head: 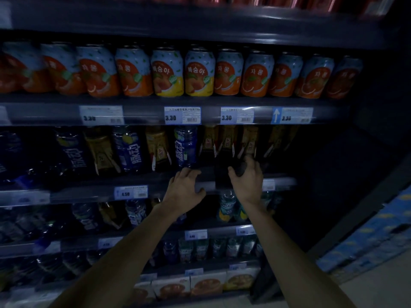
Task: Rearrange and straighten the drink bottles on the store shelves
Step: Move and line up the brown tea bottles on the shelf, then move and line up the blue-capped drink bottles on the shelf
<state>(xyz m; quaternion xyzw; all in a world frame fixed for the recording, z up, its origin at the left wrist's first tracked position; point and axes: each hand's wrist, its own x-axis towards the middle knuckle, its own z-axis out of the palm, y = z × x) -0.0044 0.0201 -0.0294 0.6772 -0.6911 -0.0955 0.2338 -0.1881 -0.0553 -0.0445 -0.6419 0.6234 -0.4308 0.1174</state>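
Hands both at front lip of the second shelf (pixel 138 181). Left hand (pixel 183 191) spread, empty, fingers resting on the edge. Right hand (pixel 245 178) curled round the base of a dark bottle (pixel 246 150) in the yellow-label row. Likely full: heavy, rigid, slick plastic, so grip mid-body, not the cap. Behind: blue bottle (pixel 185 146) mixed among yellow-label ones. Cans (pixel 168 73) fill the shelf above.
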